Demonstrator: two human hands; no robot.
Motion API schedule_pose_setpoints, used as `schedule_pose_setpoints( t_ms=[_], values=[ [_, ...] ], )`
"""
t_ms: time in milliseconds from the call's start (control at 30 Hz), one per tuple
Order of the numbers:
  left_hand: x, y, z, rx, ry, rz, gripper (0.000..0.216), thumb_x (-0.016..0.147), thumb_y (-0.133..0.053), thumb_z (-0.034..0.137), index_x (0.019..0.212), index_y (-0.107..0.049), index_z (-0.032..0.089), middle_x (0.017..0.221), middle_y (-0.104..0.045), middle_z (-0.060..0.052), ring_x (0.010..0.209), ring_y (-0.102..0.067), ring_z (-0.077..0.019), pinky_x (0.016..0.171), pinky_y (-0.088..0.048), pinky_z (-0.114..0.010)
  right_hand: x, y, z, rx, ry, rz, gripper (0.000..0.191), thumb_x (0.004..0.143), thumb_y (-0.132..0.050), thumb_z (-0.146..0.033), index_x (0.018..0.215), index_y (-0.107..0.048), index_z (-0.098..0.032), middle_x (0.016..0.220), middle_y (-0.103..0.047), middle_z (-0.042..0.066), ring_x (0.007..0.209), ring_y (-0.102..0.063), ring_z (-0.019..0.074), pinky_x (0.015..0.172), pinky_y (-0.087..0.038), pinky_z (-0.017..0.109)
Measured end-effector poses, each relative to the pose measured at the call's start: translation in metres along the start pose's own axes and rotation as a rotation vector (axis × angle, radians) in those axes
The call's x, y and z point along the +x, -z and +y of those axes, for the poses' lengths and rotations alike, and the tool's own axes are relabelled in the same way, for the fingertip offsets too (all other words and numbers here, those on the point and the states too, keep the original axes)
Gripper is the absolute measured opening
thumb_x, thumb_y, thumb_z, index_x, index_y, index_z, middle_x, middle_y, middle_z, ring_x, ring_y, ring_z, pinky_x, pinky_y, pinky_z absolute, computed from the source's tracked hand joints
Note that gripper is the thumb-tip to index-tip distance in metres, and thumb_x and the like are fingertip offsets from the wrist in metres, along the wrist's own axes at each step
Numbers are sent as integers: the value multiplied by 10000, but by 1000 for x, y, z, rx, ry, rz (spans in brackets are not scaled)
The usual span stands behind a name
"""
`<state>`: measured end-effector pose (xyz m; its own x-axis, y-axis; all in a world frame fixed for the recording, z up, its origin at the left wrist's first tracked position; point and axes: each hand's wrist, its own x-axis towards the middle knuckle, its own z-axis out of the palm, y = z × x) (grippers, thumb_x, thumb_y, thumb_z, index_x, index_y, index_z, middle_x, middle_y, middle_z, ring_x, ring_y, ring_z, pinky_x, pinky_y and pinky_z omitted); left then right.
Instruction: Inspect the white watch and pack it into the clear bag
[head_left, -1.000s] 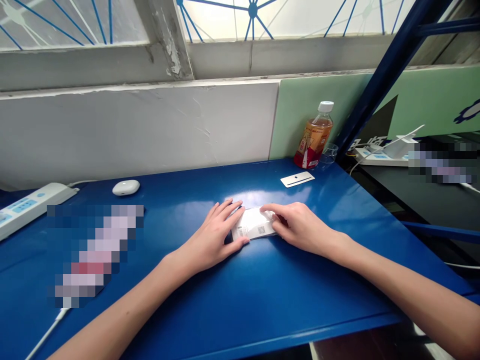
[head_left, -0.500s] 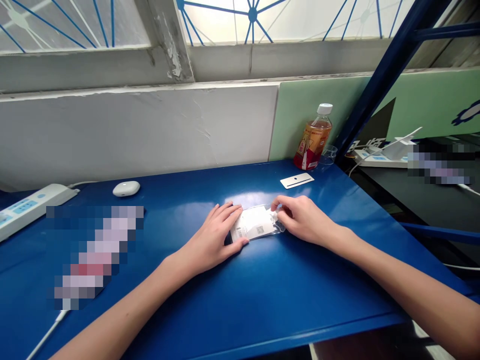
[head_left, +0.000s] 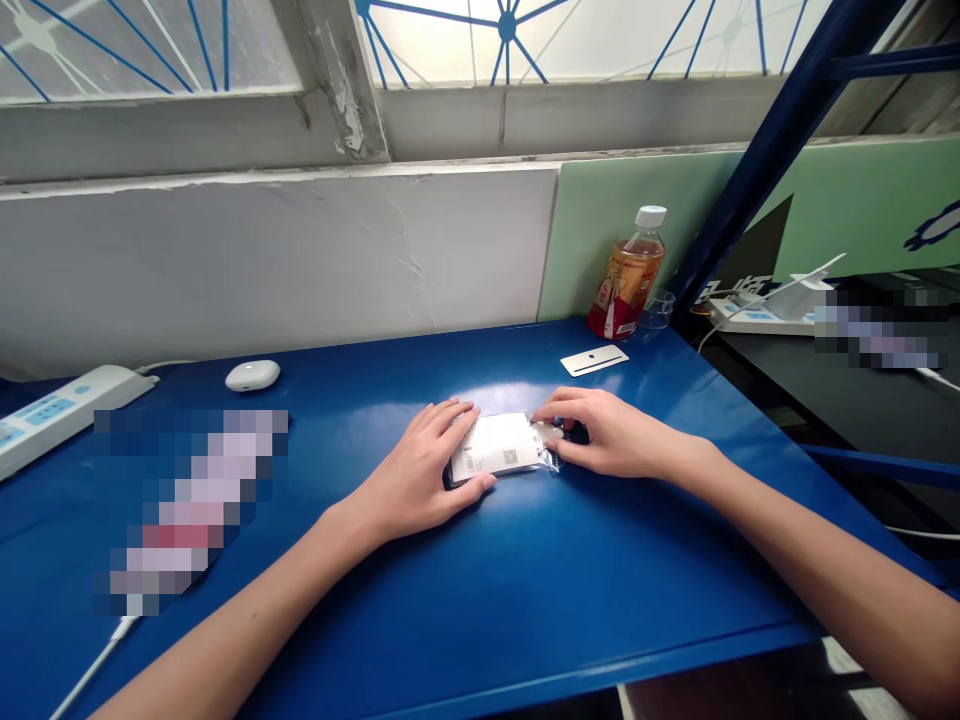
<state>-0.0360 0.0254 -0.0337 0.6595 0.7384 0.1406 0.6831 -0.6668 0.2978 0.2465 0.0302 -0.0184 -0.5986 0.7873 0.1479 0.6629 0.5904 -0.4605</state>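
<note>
- Found a flat, white, rectangular packet (head_left: 495,445), printed with small dark marks and a square code, lying around the middle of a glossy blue worktop (head_left: 480,580), well in from the front and back edges.
- Held the packet's left end with the left-hand grip (head_left: 427,460), with fingers over the far side and a thumb along the near side.
- Pinched crinkled clear plastic wrapping (head_left: 551,460) at the packet's right end with the right-hand grip (head_left: 604,430), between thumb and bent fingers.
- Saw a thin white rectangular card (head_left: 595,360) with a dark stripe and dot, lying toward the back right corner, beyond the right-hand grip.
- Saw a clear plastic bottle (head_left: 626,285) with a white cap and red-orange colouring, upright close to the back right corner, with a low see-through object (head_left: 658,310) just beside it.
- Noted a dark blue metal post (head_left: 772,160) rising by that same corner.
- Saw a small, glossy white, rounded case (head_left: 253,376) near the back edge, well left of the packet.
- Saw a long white power strip (head_left: 67,415) with pale blue socket faces, slanting toward the back left corner.
- Saw a long pixelated object (head_left: 195,510) between power strip and left forearm, with a thin white cable (head_left: 97,660) trailing toward the front edge.
</note>
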Motion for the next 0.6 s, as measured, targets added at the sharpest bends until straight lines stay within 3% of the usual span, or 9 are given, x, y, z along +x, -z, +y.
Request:
schedule_pose_setpoints(
  t_ms=[167, 367, 600],
  values=[
    [2, -2, -2, -20, 14, -13, 707, 932, -542, 565, 1470, -412, 124, 1526, -426, -170, 1463, -298, -336, 1193, -260, -539, 0, 2, -1, -14, 3, 17, 412, 824, -728, -365, 1182, -695, -165, 1127, -670, 132, 998, -655, 275, 874, -538, 416],
    [2, -2, -3, -55, -14, -8, 636, 957, -529, 529, 1458, -415, 153, 1514, -452, -142, 1462, -304, -320, 1196, -247, -547, 1, -15, 4, 4, 91, 147, 204, 831, -733, -278, 1014, -755, -189, 1364, -572, 155, 1209, -573, 306, 977, -519, 471],
    [1, 0, -6, -72, -5, 20, 617, 938, -564, 519, 1436, -440, 178, 1489, -484, -131, 1454, -317, -333, 1183, -277, -547, 2, -14, 6, -85, 211, 179, 147, 877, -688, -244, 990, -741, -166, 1397, -563, 173, 1323, -491, 325, 1054, -466, 529]
  ],
)
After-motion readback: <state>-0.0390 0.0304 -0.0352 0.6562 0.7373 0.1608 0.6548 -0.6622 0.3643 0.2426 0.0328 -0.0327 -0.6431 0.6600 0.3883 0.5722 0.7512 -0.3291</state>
